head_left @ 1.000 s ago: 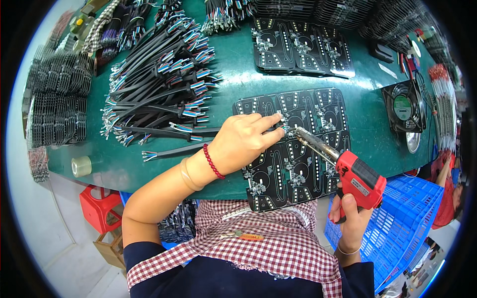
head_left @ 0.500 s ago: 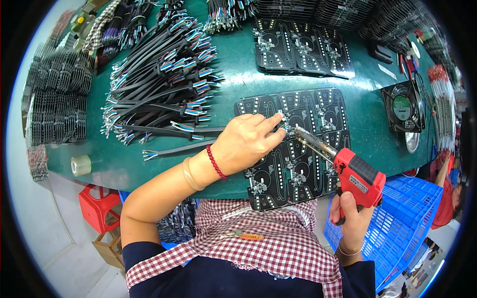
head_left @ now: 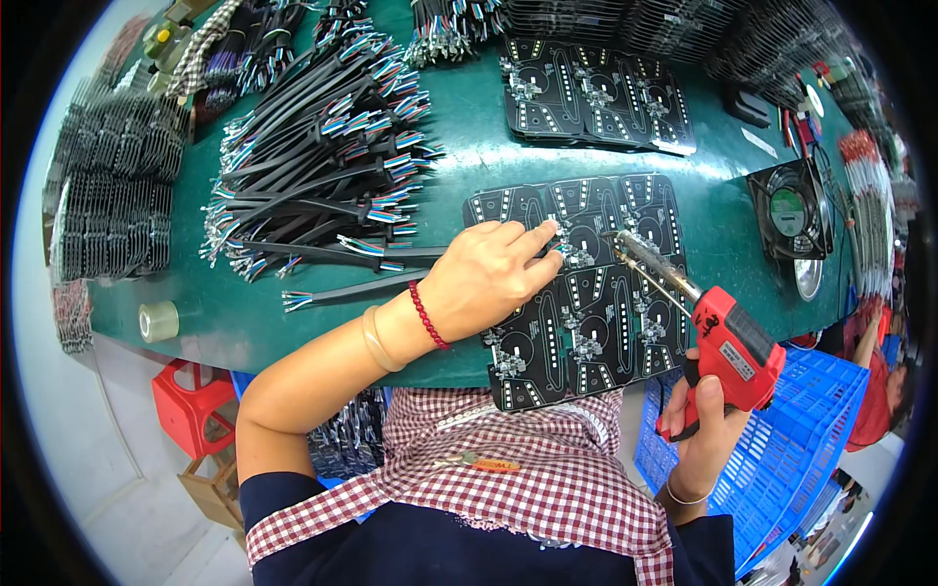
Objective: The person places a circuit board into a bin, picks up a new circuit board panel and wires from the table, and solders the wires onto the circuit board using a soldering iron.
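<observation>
My left hand [head_left: 489, 269] lies over the left part of a black circuit board panel [head_left: 608, 293]. Its fingers are pinched on the wire end of a flat black cable, whose thin coloured wires [head_left: 559, 250] meet the board at the fingertips. Most of that cable is hidden under the hand. In my right hand [head_left: 711, 430] is a red soldering gun [head_left: 733, 342], gripped by its handle. Its metal tip points up and left over the panel, a little to the right of the wires and apart from them.
Many black cables with coloured wire ends [head_left: 313, 176] lie piled at the left. More board panels [head_left: 596, 98] are stacked beyond. A small fan [head_left: 789, 210] stands at the right, a tape roll [head_left: 158, 320] at the left edge. Below right is a blue crate [head_left: 782, 420].
My right hand has drawn the soldering gun to the right, so its tip has left the wire ends. My left hand stays at the same spot.
</observation>
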### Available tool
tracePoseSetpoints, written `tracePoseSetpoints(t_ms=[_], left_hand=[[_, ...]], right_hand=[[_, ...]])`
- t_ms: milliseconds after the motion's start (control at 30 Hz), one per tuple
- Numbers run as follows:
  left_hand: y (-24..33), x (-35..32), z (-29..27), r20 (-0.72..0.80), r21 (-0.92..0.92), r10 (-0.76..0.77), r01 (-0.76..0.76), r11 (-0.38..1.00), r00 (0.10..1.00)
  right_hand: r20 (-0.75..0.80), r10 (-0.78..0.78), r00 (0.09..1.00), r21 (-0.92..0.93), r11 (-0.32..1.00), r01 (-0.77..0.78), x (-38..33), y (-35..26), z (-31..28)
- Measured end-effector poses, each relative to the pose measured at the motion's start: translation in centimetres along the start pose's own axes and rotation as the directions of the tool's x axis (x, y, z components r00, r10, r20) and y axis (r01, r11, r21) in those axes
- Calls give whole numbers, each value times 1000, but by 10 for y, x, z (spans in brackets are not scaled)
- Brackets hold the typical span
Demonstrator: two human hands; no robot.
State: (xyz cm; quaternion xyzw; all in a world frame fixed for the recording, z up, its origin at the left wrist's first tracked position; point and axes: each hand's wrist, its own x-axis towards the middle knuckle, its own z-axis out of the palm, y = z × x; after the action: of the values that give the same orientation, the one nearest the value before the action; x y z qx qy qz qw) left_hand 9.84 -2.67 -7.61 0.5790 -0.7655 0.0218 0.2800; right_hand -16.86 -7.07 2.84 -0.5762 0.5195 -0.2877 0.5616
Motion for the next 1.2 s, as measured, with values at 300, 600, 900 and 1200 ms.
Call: tracePoseSetpoints(t_ms=[300,600,900,1200], left_hand=[[33,-2,-58,126,227,-204,172,959,971],[-33,-93,-110,160,248,-405,360,899,900],[-33,-51,-151,-420,172,-297,396,902,858],[25,65,-2,203,-164,-154,189,968,967]], right_hand=[[-84,-51,995,75,996,58,-1,3,-1],[-116,-122,986,104,985,135,7,10,-10],[-202,-160,966,130,973,189,11,15,-29],[-203,-121,972,145,978,152,12,17,-53]])
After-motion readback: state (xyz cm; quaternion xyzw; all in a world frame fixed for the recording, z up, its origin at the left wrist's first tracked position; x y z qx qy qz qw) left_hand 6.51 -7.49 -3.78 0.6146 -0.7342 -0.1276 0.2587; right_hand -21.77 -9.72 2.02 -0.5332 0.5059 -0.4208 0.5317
